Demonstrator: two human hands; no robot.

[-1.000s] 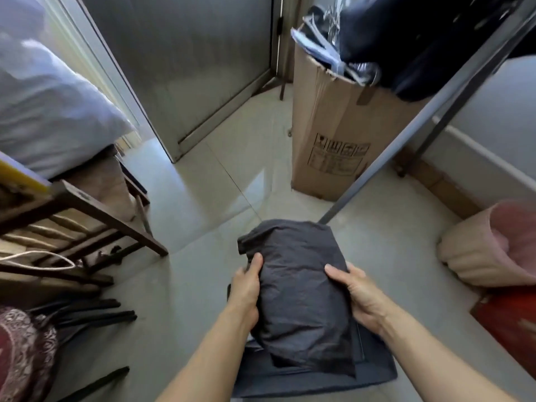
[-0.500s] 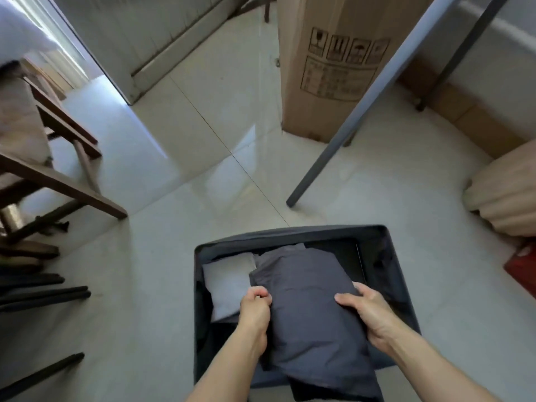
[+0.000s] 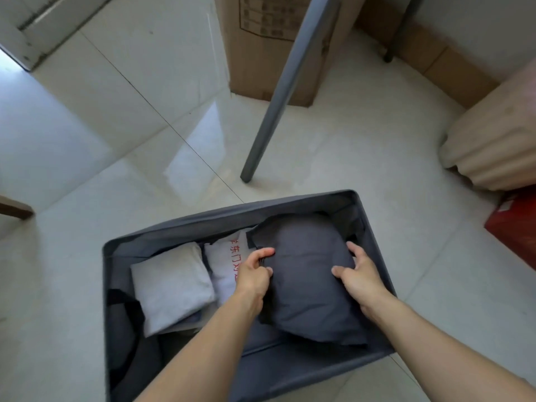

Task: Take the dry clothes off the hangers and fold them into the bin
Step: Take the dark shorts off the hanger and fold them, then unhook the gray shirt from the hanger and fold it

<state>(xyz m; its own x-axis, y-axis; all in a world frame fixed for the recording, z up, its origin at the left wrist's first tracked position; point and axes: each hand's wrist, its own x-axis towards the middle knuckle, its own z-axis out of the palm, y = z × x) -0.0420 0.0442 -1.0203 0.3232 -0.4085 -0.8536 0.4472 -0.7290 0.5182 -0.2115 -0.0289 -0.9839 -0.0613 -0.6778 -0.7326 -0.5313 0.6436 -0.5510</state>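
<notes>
Your folded dark grey garment (image 3: 310, 274) lies in the right half of the dark grey fabric bin (image 3: 232, 216), lower centre of the frame. Your left hand (image 3: 252, 277) has a closed grip pinching its left edge, and your right hand (image 3: 359, 280) clasps its right side, likely so the fold holds beside the white printed garment (image 3: 223, 256).

Folded garment (image 3: 307, 274) in bin (image 3: 232, 216), rightmost of three

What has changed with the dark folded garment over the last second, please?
The dark folded garment was lowered from above the bin into its right side, beside the white folded shirt. The left hand and right hand kept holding its two sides; the light grey folded garment stayed put.
</notes>
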